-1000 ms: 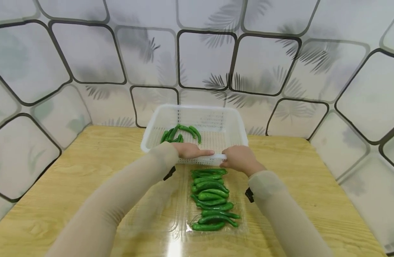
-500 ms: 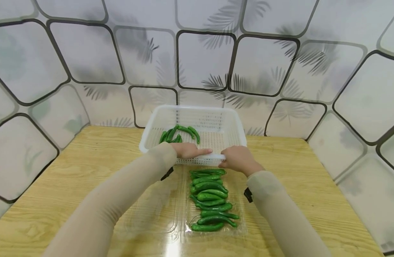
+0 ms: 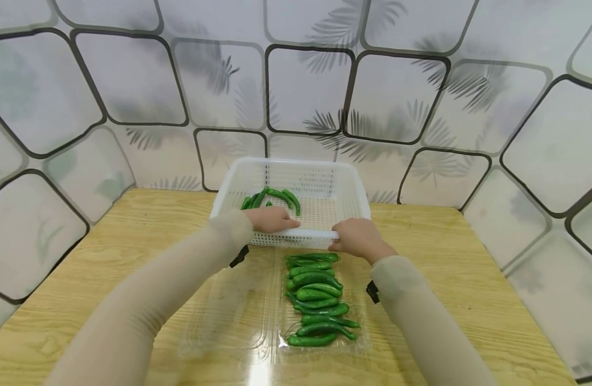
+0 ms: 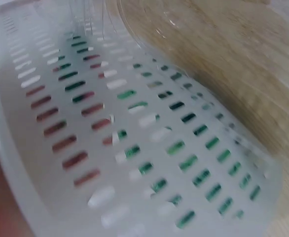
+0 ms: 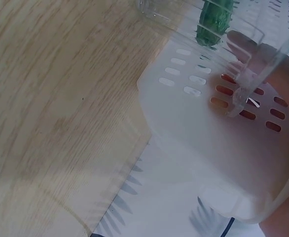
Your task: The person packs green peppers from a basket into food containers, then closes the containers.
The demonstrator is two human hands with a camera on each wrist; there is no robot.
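A white perforated plastic basket stands at the back with several green chili peppers inside. My left hand reaches over its front rim; most fingers are hidden behind the wall. In the left wrist view, skin and green show through the basket's slots. My right hand grips the front rim near the right corner; in the right wrist view a finger lies against the outer wall. Nearer me, a row of green chili peppers lies in the right half of an open clear plastic clamshell tray.
The wooden table carries everything. A patterned backdrop rises right behind the basket and along both sides. The tray's transparent edge lies close to the basket's front wall.
My left hand has slid left along the front rim and further into the basket. The right hand, the basket and the peppers in the tray look unmoved.
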